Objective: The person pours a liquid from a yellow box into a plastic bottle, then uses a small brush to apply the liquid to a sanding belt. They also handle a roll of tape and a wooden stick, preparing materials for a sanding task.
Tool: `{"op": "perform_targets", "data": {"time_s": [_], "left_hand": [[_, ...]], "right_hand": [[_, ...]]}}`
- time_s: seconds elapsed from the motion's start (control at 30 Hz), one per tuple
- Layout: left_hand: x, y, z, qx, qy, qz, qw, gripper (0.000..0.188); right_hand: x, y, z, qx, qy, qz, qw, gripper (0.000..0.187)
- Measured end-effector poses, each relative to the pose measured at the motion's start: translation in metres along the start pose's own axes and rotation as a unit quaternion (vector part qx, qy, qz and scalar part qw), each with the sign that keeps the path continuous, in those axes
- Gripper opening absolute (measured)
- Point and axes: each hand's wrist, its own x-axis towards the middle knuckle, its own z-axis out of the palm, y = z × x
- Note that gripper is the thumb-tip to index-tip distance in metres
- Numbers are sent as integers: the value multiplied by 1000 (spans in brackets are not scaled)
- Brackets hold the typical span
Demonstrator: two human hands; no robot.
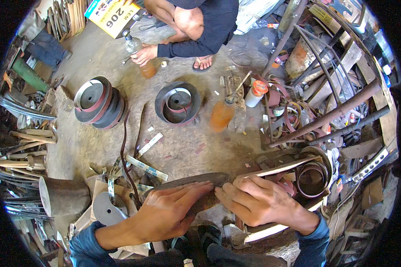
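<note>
In front of me a dark round wheel-like disc point(194, 179) is tilted, its far rim showing beyond my hands. My left hand point(176, 207) lies over its near side, fingers long and together along the rim; the thumb is hidden. My right hand point(263, 200) is closed at the disc's right end, fingertips bent and pressed together; what they pinch is too small to make out. Beside the right hand is a wooden box frame point(280, 169) with a coil of brown strip point(310, 178) inside. A grey disc with a hole point(106, 208) lies by my left wrist.
Across the floor, a person point(198, 31) squats, one hand around a plastic bottle point(140, 55). Stacked black wheels point(100, 104) and another wheel point(177, 103) stand between us. A bottle with an orange lid point(256, 93) and an orange-brown bottle point(222, 115) are farther right. Metal bars point(329, 115) lean at right.
</note>
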Motion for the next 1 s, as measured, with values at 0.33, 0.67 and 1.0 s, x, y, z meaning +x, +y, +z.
{"op": "perform_targets", "data": {"time_s": [0.33, 0.67, 1.0], "left_hand": [[-3, -10, -11, -77, -22, -84, 993, 57], [-6, -23, -4, -52, 19, 14, 998, 68], [-7, -10, -5, -71, -30, -13, 997, 71]], "right_hand": [[-13, 20, 28, -35, 73, -9, 997, 27], [-33, 7, 36, 213, 163, 195, 943, 23], [-17, -13, 36, 216, 131, 75, 965, 29]]}}
